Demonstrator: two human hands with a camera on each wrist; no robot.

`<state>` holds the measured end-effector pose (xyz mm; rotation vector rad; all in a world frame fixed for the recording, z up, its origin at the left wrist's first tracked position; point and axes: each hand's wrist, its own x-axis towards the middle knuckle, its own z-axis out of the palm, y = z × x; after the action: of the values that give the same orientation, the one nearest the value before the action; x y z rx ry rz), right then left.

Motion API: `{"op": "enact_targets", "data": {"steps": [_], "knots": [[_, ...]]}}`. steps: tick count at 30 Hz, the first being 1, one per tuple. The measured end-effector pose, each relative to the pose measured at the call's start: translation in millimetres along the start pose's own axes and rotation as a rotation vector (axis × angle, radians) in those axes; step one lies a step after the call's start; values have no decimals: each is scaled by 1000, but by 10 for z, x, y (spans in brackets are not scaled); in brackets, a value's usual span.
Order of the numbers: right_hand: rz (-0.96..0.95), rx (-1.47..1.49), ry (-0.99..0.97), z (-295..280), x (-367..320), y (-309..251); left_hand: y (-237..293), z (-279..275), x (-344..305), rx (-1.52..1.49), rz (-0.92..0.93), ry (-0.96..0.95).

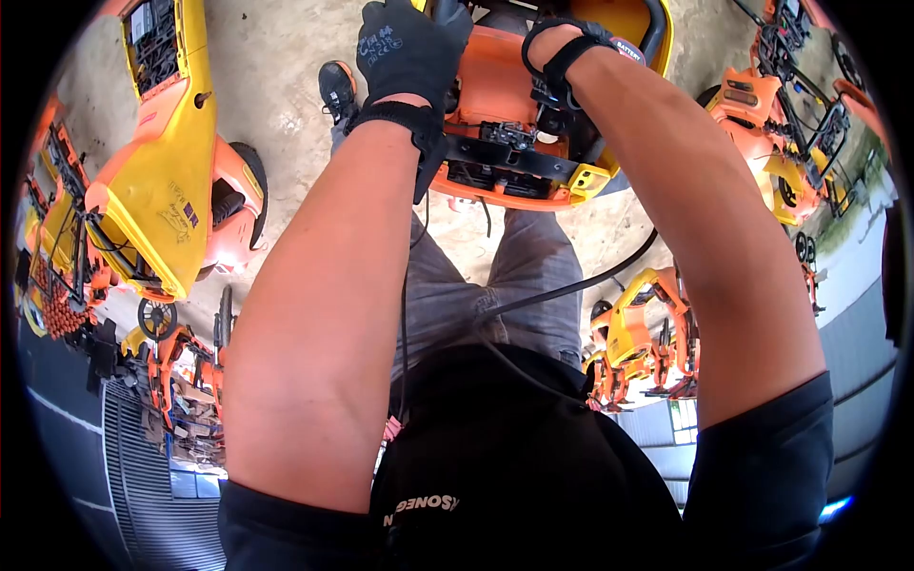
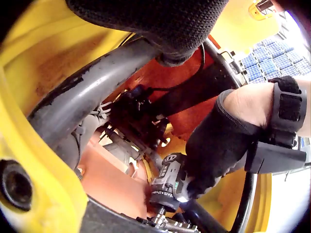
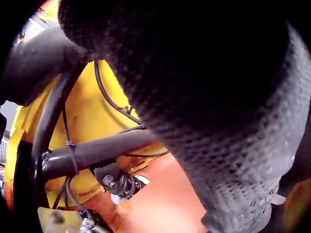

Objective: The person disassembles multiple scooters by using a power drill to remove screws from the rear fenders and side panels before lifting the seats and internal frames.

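A cordless drill (image 2: 167, 182) points down inside an orange and yellow vehicle body, its chuck and bit close over metal hardware with a spring. My gloved right hand (image 2: 216, 141) grips the drill by its handle; in the head view the forearm hides most of that hand. In the right wrist view the dark glove (image 3: 204, 107) fills much of the picture and covers the tool. My gloved left hand (image 1: 409, 52) holds the black frame tube (image 2: 92, 82) at the body's rim, with a fingertip showing beneath the knuckles in the left wrist view.
The yellow body shell (image 2: 43, 170) surrounds the work. A cross tube (image 3: 97, 150) with cables and a coil spring (image 3: 126, 187) lies inside. Another yellow and orange vehicle (image 1: 157, 181) stands to the left, more to the right. A black cable (image 1: 581, 285) crosses my legs.
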<state>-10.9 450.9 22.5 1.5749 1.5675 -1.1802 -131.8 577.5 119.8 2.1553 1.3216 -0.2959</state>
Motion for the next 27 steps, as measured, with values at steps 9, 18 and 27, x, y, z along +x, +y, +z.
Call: {"op": "enact_targets", "data": {"steps": [9,18,27], "knots": [[-273,378,111,-321,-209,-331,-38,82,35,56,33,45],[-162,-167,34,-529,-503,-151,-56,115,45,-20,-2,56],[-23,-237,32,-545,-520,-103,-111,166,58,55,40,91]]}}
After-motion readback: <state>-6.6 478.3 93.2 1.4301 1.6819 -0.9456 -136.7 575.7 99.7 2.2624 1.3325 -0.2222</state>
